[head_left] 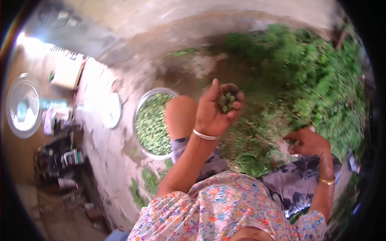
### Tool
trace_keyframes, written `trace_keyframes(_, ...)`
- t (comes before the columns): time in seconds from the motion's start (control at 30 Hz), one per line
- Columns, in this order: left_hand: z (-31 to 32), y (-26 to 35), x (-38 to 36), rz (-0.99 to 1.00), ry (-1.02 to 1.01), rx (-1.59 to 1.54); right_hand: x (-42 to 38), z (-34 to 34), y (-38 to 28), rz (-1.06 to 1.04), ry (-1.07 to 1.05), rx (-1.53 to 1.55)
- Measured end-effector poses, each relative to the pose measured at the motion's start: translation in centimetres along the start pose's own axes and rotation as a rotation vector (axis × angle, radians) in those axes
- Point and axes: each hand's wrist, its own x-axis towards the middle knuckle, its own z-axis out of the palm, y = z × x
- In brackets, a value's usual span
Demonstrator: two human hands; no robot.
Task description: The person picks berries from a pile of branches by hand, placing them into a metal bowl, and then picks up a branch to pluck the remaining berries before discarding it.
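Note:
My left hand is raised palm up near my bent knee, with its fingers curled around a small handful of green pods. Below it to the left, a wide metal basin is filled with similar green pods. On the other side, my right hand is low over my patterned trouser leg, close to the uprooted green plants. Its fingers are bent towards the thumb around a small greenish bit that I cannot make out.
A large heap of leafy green plants spreads over the ground to the right, with loose stems in front. At the left are a standing fan on a round pale base and a dark motorbike-like shape. A wall runs behind.

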Motion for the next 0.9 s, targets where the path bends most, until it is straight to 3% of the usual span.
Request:
trace_keyframes(0.07,0.6,3.5,-3.9,0.112,0.102,0.008,0.8,1.4,2.1,-0.087,0.084,-0.152)
trace_keyframes(0.17,-1.6,8.6,-9.5,0.359,0.115,0.141,1.7,1.4,2.6,0.021,0.048,-0.235)
trace_keyframes(0.2,-3.2,10.4,-11.3,0.413,0.174,0.187,1.9,1.6,2.7,0.057,0.089,-0.047)
trace_keyframes(0.23,-5.1,12.0,-13.1,0.475,0.316,0.189,2.0,1.6,2.5,0.097,0.131,0.144)
trace_keyframes(0.27,-7.2,13.5,-14.7,0.531,0.459,0.19,2.1,1.6,1.9,0.094,0.124,0.137)
trace_keyframes(0.37,-12.9,17.5,-18.6,0.729,0.862,0.123,2.0,1.6,0.5,0.055,0.115,-0.058)
trace_keyframes(0.4,-16.4,19.3,-20.3,0.748,0.914,0.135,2.0,1.8,0.5,0.025,0.112,-0.09)
trace_keyframes(0.47,-17.2,19.4,-21.6,0.847,1.169,0.542,2.0,2.0,0.8,-0.003,0.108,-0.124)
trace_keyframes(0.5,-19.9,21.0,-23.9,0.71,1.129,0.512,2.1,2.1,1.2,-0.001,0.065,-0.095)
trace_keyframes(0.53,-17.6,19.9,-23.3,0.764,1.289,0.533,2.1,2.2,1.5,0.002,0.023,-0.064)
trace_keyframes(0.6,-18.9,20.6,-24.3,0.798,1.376,0.637,2.2,2.1,1.4,0.039,-0.047,-0.138)
trace_keyframes(0.67,-22.6,22.8,-25.3,0.805,1.38,0.601,2.6,2.4,1.9,0.104,-0.104,-0.199)
trace_keyframes(0.7,-21.3,22.9,-24.3,0.757,1.376,0.587,2.9,3.1,2.9,-0.022,-0.089,-0.175)
trace_keyframes(0.73,-22.8,24.4,-23.9,0.69,1.221,0.567,2.2,3.4,3.8,-0.133,-0.069,-0.151)
trace_keyframes(0.83,-16.7,23.2,-16.9,0.55,0.833,0.544,1.2,3.7,2.5,-0.134,-0.035,-0.119)
trace_keyframes(0.9,-11.9,21.0,-11.0,0.506,0.736,0.697,0.5,4.3,3.2,-0.136,0.057,-0.098)
